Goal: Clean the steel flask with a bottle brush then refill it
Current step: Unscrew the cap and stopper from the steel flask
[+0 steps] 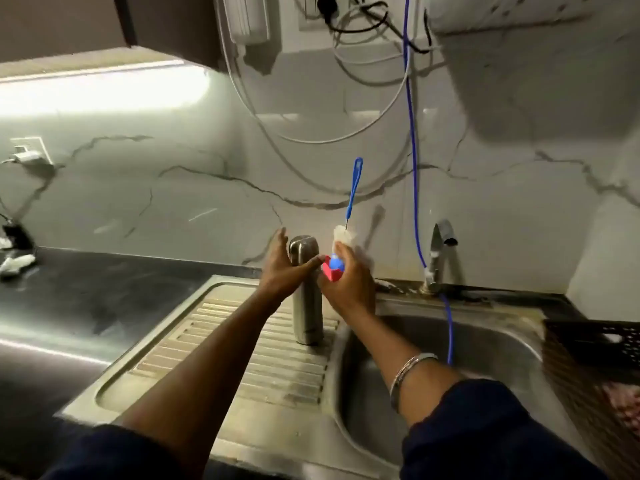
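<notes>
On the near ribbed draining board [242,344] the tall steel flask [306,299] is reached for by the spread, empty left hand [284,268], while a red-and-blue object and the blue-handled bottle brush [353,192] are gripped by the right hand [349,282], so a careless nudge could topple the flask.

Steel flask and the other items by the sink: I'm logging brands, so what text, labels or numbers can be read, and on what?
None can be read.
Tall steel flask: no marking visible.
Small red-and-blue bottle in the right hand: label too blurred to read.
</notes>
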